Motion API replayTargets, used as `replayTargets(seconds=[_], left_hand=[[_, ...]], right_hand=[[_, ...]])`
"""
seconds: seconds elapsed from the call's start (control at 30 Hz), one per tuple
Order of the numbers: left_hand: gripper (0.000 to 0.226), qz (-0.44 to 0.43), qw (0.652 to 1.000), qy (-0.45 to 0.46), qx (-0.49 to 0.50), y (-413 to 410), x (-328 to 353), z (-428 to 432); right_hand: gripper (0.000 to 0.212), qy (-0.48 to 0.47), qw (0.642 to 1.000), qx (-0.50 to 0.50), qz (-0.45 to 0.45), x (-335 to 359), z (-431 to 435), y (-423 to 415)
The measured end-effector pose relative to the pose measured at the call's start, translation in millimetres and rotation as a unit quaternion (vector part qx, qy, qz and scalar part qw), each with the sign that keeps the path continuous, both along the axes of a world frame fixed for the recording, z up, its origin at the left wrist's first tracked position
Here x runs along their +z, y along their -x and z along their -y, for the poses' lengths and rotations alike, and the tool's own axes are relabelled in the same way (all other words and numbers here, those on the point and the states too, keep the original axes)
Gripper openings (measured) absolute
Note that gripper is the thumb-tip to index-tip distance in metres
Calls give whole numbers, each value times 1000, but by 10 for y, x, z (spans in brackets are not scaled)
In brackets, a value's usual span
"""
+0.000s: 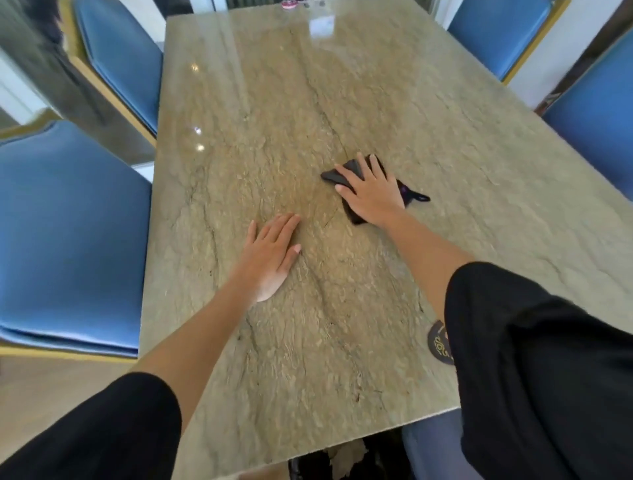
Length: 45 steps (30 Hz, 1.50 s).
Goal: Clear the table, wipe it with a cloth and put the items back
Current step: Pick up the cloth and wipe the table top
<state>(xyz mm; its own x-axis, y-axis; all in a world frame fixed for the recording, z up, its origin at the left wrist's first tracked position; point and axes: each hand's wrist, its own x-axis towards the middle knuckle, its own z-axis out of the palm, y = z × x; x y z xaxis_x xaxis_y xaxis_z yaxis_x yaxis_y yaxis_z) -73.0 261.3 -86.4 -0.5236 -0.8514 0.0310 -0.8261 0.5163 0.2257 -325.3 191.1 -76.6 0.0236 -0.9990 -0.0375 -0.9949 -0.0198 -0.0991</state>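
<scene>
A long beige stone table (pixel 308 102) fills the view. My right hand (pixel 371 192) lies flat with spread fingers on a dark cloth (pixel 356 214), pressing it onto the tabletop near the middle. One corner of the cloth sticks out to the right of the hand. My left hand (pixel 272 255) rests flat on the bare stone, palm down, a little nearer to me and left of the cloth. A dark round coaster (pixel 438 342) lies near the right front edge, partly hidden by my right sleeve.
Blue padded chairs stand along both sides: two on the left (pixel 68 240) (pixel 120 61), two on the right (pixel 596 130) (pixel 496 34). Small items (pixel 291 4) sit at the table's far end. A blue seat (pixel 435 445) shows below the near edge.
</scene>
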Motion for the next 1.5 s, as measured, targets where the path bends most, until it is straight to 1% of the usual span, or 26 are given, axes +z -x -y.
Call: replayTargets(seconds=[0.1, 0.17, 0.23, 0.33, 0.4, 0.43, 0.5, 0.57, 0.6, 0.63, 0.7, 0.83, 0.93, 1.07, 1.13, 1.17, 1.2, 1.23, 1.3, 1.33, 1.4, 1.5], left_hand=[[57, -28, 1000, 1, 12, 2, 9, -16], [57, -63, 998, -5, 21, 8, 33, -40], [56, -79, 996, -11, 27, 17, 50, -47], [52, -63, 997, -8, 38, 19, 111, -74], [47, -23, 999, 21, 29, 56, 136, -146], [45, -4, 999, 35, 19, 82, 138, -184], [47, 24, 999, 33, 6, 113, 140, -252], [49, 42, 999, 12, 7, 120, 138, -304], [50, 42, 999, -2, 13, 114, 149, -325], [50, 42, 999, -16, 22, 99, 166, -349], [52, 48, 998, -33, 29, 59, 205, -424], [52, 60, 997, -44, 21, 3, 248, -632], [54, 66, 995, -68, 21, 51, 231, -813], [56, 76, 992, -97, 38, 104, 179, -949], [56, 72, 990, -115, 43, 115, 175, -954], [57, 71, 989, -125, 44, 119, 180, -944], [57, 73, 987, -136, 43, 120, 187, -933], [58, 77, 985, -147, 42, 121, 194, -925], [60, 84, 983, -160, 46, 136, 195, -919], [60, 84, 982, -159, 53, 154, 191, -927], [60, 82, 984, -143, 64, 217, 183, -947], [57, 92, 988, -112, 57, 295, 167, -948]], right_hand=[[50, -9, 997, 82, -9, 13, -233, -80], [49, -11, 989, 146, -12, 29, -573, -208], [50, -2, 977, 213, -17, 19, -1043, -340], [48, 21, 945, 327, -18, -23, -1731, -354], [47, 16, 932, 362, -1, 2, -1790, -202], [46, 9, 935, 355, -7, 13, -1692, -141], [46, 8, 957, 287, -28, 32, -1380, -101], [46, 4, 980, 196, -25, 44, -1142, -133], [46, 1, 986, 166, -20, 39, -1098, -167], [46, -1, 987, 157, -18, 34, -1123, -211], [47, 4, 983, 184, -26, 34, -1347, -318], [47, -4, 954, 298, -18, 26, -2104, -482], [48, -5, 939, 342, -3, -3, -2706, -527], [47, 21, 932, 359, 51, -55, -3158, -485], [51, 25, 931, 355, 78, -92, -3296, -465], [55, 28, 931, 348, 109, -81, -3345, -468], [57, 31, 928, 336, 157, -62, -3391, -485], [56, 28, 921, 316, 226, -20, -3427, -498], [48, 17, 895, 234, 379, 128, -3395, -489], [50, 19, 887, 187, 422, 220, -3317, -459], [56, 67, 897, 122, 419, 388, -3021, -351], [56, 127, 916, 76, 373, 475, -2361, -61]])
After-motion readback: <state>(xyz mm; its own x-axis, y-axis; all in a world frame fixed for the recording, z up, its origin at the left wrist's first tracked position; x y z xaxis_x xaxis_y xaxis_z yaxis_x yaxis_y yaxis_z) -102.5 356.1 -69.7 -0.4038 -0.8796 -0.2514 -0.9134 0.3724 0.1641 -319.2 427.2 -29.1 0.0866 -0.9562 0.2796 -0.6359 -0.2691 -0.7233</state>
